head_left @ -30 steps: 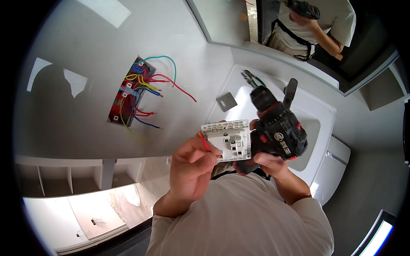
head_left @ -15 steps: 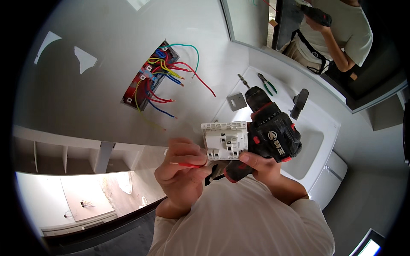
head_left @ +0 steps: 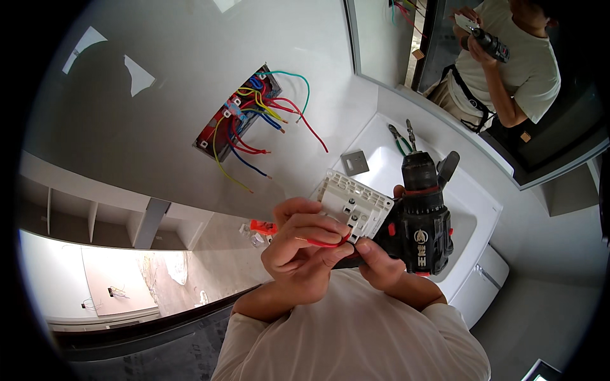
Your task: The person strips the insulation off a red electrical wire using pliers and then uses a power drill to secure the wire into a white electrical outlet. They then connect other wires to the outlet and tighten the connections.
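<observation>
In the middle of the frame, a white rectangular plastic wiring module (head_left: 359,203) lies tilted, its slotted back facing up, gripped between both hands. The left hand (head_left: 305,247) is closed, thumb and fingers pinching a short red insulated wire (head_left: 321,243) against the module's lower edge; whether its far end sits in a terminal is hidden by the fingers. The right hand (head_left: 381,263) is clamped on the module's lower right corner with its thumb and also bears a bulky black cordless drill with red trim (head_left: 424,216). That double load looks the likeliest trouble: if the thumb slackens, the module could twist or the heavy drill slip toward the white ceramic basin (head_left: 486,216) at right, chipping it. The bare silver drill bit (head_left: 410,134) points toward the upper frame, so a bumped trigger could spin it near the green-handled pliers (head_left: 401,141). Pulling the wire sideways might bend or loosen it.
</observation>
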Motion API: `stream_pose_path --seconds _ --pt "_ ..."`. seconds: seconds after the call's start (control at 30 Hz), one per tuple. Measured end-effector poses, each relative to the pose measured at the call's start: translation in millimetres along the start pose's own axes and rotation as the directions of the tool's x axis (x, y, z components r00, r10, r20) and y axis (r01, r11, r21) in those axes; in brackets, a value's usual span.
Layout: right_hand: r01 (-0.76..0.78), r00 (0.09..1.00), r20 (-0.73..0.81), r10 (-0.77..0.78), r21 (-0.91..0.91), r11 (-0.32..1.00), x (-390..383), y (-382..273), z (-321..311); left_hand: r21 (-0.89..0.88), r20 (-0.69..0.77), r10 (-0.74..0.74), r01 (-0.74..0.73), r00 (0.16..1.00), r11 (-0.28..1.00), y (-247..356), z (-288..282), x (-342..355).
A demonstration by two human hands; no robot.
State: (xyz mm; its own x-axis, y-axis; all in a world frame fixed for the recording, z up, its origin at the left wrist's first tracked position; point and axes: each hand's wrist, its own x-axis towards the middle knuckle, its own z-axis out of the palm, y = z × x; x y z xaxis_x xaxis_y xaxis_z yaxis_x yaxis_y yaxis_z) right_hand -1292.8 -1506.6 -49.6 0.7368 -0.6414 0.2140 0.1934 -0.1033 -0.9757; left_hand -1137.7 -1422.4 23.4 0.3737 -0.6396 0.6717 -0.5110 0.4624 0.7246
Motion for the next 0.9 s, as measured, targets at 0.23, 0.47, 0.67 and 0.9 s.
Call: stream_pose_path --seconds 0.23,0.47,0.67,0.9 --pt "0.08 0.942 -0.332 0.047 0.359 0.93 0 -3 16 -0.274 -0.086 -0.149 0.12 0.985 0.954 -7 10 -11" --pt "0.045 0.986 -0.14 -0.089 -0.295 0.954 5 -40 -2 -0.421 -0.075 -0.206 0.157 0.976 0.893 -5 12 -6" --pt "0.13 0.981 -0.107 -0.163 -0.268 0.955 8 -37 3 -0.508 -0.021 -0.158 0.126 0.987 0.852 -10 18 -8" --pt "0.052 0.998 -0.024 -0.065 -0.362 0.931 10 -49 5 -0.564 0.019 -0.205 0.18 0.979 0.806 -13 14 -11"
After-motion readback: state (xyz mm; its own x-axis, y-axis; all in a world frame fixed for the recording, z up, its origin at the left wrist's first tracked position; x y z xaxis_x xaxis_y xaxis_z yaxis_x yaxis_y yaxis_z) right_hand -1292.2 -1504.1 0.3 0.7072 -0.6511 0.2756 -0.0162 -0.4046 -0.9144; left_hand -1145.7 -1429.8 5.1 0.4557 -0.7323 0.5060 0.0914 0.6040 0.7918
